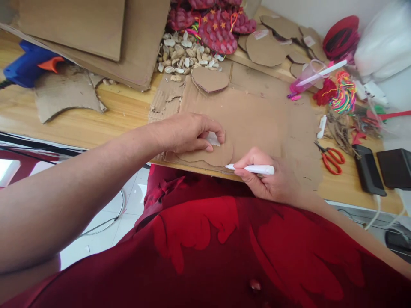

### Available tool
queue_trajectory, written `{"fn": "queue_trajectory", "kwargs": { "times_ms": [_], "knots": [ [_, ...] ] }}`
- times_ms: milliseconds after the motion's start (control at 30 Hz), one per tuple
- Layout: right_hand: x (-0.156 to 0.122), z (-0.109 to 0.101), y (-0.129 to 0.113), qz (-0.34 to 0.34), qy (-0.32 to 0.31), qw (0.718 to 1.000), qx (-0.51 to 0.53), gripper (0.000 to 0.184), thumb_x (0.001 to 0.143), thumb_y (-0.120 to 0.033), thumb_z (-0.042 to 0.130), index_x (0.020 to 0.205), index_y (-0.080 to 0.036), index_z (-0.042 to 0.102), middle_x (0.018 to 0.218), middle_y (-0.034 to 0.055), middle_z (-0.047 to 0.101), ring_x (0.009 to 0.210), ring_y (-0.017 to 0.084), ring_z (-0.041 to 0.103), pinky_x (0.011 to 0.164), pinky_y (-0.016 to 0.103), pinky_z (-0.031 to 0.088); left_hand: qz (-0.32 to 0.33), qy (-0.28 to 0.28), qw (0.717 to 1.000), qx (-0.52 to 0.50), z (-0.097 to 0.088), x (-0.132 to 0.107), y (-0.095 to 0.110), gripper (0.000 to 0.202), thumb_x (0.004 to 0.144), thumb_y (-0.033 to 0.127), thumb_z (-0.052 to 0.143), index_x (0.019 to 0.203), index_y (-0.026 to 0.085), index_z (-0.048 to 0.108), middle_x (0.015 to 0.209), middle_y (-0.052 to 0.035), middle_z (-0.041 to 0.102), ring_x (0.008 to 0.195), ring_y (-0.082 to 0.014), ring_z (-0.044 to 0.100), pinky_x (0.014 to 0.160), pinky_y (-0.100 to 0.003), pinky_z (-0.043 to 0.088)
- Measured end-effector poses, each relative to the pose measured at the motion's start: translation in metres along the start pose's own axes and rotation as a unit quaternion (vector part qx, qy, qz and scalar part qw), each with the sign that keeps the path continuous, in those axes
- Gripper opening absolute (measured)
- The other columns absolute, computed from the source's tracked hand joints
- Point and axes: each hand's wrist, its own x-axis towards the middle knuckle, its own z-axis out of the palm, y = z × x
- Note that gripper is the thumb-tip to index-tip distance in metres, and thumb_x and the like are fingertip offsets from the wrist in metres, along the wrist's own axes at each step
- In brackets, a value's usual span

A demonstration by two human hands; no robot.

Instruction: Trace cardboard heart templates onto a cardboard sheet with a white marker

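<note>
My left hand (pixel 195 134) rests on a rounded cardboard cutout (pixel 221 155), its fingers curled and pressing the piece against a larger cardboard sheet (pixel 257 115). Between thumb and forefinger a whitish patch of tape (pixel 213 138) shows on the cutout. A white marker pen (pixel 260 169) is gripped in my right hand (pixel 265 177); its tip is at the cutout's lower right edge, close to the table's front edge. Whether the tip touches the cardboard is too small to tell. A heart-shaped cardboard piece (pixel 210 79) lies farther back.
Peanut shells (pixel 186 53) are heaped behind, beside pink decorated pieces (pixel 218 30). At the left are a blue glue gun (pixel 28 64) and stacked cardboard (pixel 73 25). Orange-handled cutters (pixel 332 160), colourful cords (pixel 343 94) and black boxes (pixel 369 169) lie at the right.
</note>
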Motion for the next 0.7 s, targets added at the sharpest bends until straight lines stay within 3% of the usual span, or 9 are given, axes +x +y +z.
{"fn": "queue_trajectory", "kwargs": {
  "times_ms": [333,533,700],
  "knots": [
    [0.006,0.009,-0.004,-0.024,-0.014,0.999,0.017,0.021,0.104,-0.036,0.051,0.092,-0.021,0.060,0.078,0.0024,0.070,0.061,0.013,0.061,0.055,0.026,0.043,-0.006,-0.002,1.000,0.006,-0.001,-0.001,0.001,0.033,0.083,0.034,0.070,0.115,0.031,0.073,0.086,0.0033,0.064,0.066,-0.0103,0.051,0.065,-0.023,0.034],
    [0.005,0.001,-0.007,0.014,-0.014,1.000,0.006,0.020,0.102,-0.036,0.053,0.091,-0.021,0.059,0.077,0.0011,0.069,0.058,0.012,0.057,0.053,0.026,0.040,-0.011,0.000,1.000,0.003,0.000,-0.001,0.000,0.033,0.082,0.035,0.070,0.115,0.032,0.073,0.089,0.0034,0.067,0.066,-0.0105,0.052,0.066,-0.024,0.034],
    [0.017,0.012,-0.008,-0.025,-0.027,0.999,0.024,0.019,0.103,-0.034,0.052,0.093,-0.019,0.058,0.076,0.0002,0.068,0.060,0.011,0.058,0.057,0.024,0.042,-0.004,0.001,1.000,0.006,0.001,0.000,-0.001,0.034,0.082,0.033,0.071,0.116,0.032,0.073,0.090,0.0033,0.067,0.067,-0.0107,0.052,0.066,-0.024,0.034]
  ]
}}
